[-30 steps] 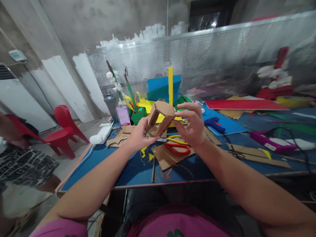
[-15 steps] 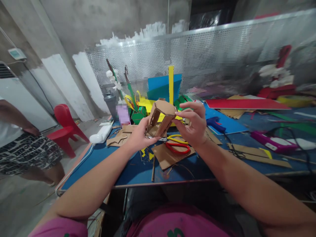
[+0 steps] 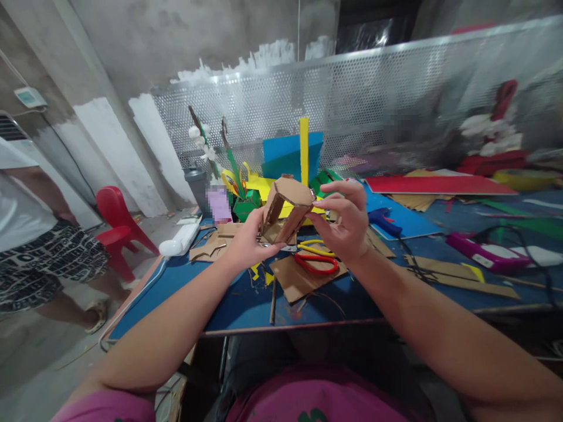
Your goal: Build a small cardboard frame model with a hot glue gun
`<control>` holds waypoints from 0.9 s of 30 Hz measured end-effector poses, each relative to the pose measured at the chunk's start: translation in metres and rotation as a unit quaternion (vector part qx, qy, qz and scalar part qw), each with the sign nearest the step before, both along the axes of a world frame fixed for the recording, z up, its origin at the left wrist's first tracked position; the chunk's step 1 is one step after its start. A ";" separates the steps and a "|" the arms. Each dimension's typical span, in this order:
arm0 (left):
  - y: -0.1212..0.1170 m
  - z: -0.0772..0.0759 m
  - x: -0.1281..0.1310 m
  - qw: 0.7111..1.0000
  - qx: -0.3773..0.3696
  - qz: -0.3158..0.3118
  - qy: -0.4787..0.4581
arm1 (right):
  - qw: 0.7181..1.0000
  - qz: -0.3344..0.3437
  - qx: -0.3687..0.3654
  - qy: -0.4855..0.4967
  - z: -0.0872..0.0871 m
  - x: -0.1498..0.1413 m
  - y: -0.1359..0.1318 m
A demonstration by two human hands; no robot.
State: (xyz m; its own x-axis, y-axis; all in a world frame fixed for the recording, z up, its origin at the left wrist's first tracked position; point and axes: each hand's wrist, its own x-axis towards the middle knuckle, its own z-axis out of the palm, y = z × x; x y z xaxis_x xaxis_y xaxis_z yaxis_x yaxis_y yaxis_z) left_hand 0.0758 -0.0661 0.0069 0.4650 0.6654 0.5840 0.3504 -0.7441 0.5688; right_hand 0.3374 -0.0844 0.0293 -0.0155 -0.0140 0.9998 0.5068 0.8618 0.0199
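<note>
A small six-sided cardboard box [image 3: 292,192] with open gaps in its side is held up over the table, tilted. My left hand [image 3: 250,243] grips it from the left and below, thumb up along its side. With fingertips and thumb close together, my right hand [image 3: 345,220] pinches the box's right edge. Just beneath lies a tool with red and yellow loop handles [image 3: 317,266], its metal end partly hidden behind my left hand. A flat cardboard piece [image 3: 292,284] lies under the handles, and yellow paper scraps [image 3: 263,274] are beside it.
Behind the box stand a green container [image 3: 246,206] with tools and an upright yellow strip [image 3: 304,151]. To the right are a blue glue gun [image 3: 385,221], a red sheet [image 3: 440,185] and a purple device [image 3: 486,253]. A power strip [image 3: 180,237] and a person [image 3: 39,234] are left.
The person at the left has shifted right, nearer the table and red chair. My hands and the cardboard box have barely moved.
</note>
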 end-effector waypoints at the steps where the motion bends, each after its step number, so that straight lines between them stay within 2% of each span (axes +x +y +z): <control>1: -0.001 0.001 0.000 1.000 0.000 0.002 0.000 | 1.000 0.006 0.001 0.000 0.000 0.000 0.000; 19: -0.004 0.002 0.002 1.000 -0.016 -0.010 -0.010 | 1.000 0.002 0.003 -0.012 0.001 0.001 -0.001; 21: -0.007 0.003 0.004 0.998 -0.052 -0.021 -0.021 | 1.000 0.000 -0.006 -0.004 -0.001 0.000 0.000; 23: -0.009 0.002 0.008 0.989 -0.129 -0.045 -0.052 | 0.999 0.028 -0.034 0.019 -0.004 -0.003 0.003; 25: -0.009 0.001 0.011 0.964 -0.227 -0.075 -0.118 | 0.993 0.074 -0.079 0.038 -0.006 -0.005 0.005; 27: -0.007 -0.001 0.013 0.919 -0.325 -0.099 -0.200 | 0.986 0.100 -0.127 0.027 -0.006 -0.007 0.005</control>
State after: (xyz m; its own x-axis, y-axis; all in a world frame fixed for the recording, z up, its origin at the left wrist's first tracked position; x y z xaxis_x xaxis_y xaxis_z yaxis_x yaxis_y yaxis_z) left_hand 0.0885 -0.0734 0.0062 0.4491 0.8594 0.2445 -0.0896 -0.2289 0.9693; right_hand 0.3308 -0.0794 0.0233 0.0159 0.2406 0.9705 0.3198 0.9184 -0.2330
